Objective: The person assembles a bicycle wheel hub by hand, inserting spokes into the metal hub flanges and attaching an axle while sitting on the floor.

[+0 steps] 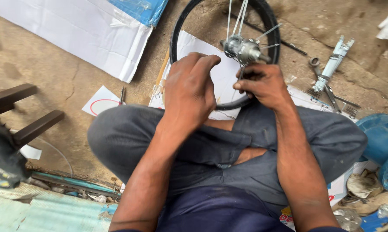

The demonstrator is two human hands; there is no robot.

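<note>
The person sits cross-legged on the ground with a bicycle wheel (179, 38) standing upright just beyond the knees, its black rim cut off by the top edge of the frame so only the lower arc and part of each side show. The left hand (189, 88) is seen from the back, fingers curled forward toward the rim; what it grips, if anything, is hidden behind the knuckles, so I cannot tell whether it holds the wheel or only rests near it. The right hand (262, 83) sits just under the metal hub (244, 49), fingers pinched together around something thin, most likely a spoke (241, 17), though the object itself is too slight and shadowed to make out. A few spokes run up from the hub and out of view. The wheel stands over white cardboard (219, 73) spread on the cracked ground. To the right lie metal tools (329, 71), partly overlapping each other, and a blue container (381, 133) is cut off at the frame's right edge. A dark pedal (2, 154) intrudes at the left, blurred.
</note>
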